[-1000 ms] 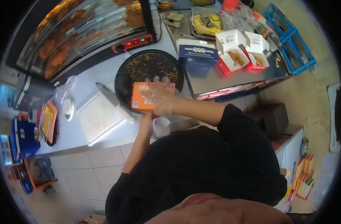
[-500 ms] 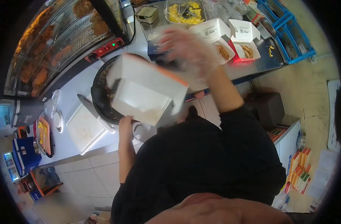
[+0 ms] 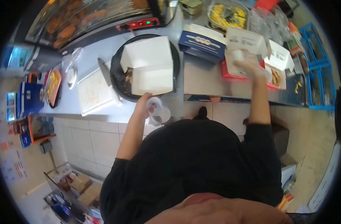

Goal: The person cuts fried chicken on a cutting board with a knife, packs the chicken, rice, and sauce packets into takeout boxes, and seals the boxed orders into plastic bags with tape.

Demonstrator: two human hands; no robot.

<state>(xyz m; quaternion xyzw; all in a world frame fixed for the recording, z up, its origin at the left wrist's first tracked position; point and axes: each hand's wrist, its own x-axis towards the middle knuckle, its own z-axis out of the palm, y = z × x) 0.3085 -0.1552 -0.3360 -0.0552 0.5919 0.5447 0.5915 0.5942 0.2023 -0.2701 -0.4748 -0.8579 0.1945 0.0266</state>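
An open box [image 3: 152, 78], white inside, rests over the round black tray [image 3: 176, 63]. My left hand [image 3: 143, 105] grips its near edge, beside a translucent white cup [image 3: 161, 114] at the counter's front edge. Over an open red and white box [image 3: 245, 37] is my right hand [image 3: 250, 66], in a clear plastic glove. Its fingers are bent round a small whitish thing too blurred to name. Close by on the right, a second red and white box [image 3: 280, 56] holds brown fried pieces [image 3: 275, 77].
A blue box [image 3: 202, 43] stands behind the steel counter's front. A knife [image 3: 104, 71] lies by a white cutting board [image 3: 94, 93]. Behind are a heated display case [image 3: 92, 22] and a tray of yellow food [image 3: 230, 16]. Blue crates [image 3: 321, 71] are at right.
The orange box has been turned open, its white inside now facing up over the black tray. My right hand left it and moved right to the red and white box, where its fingers have closed.
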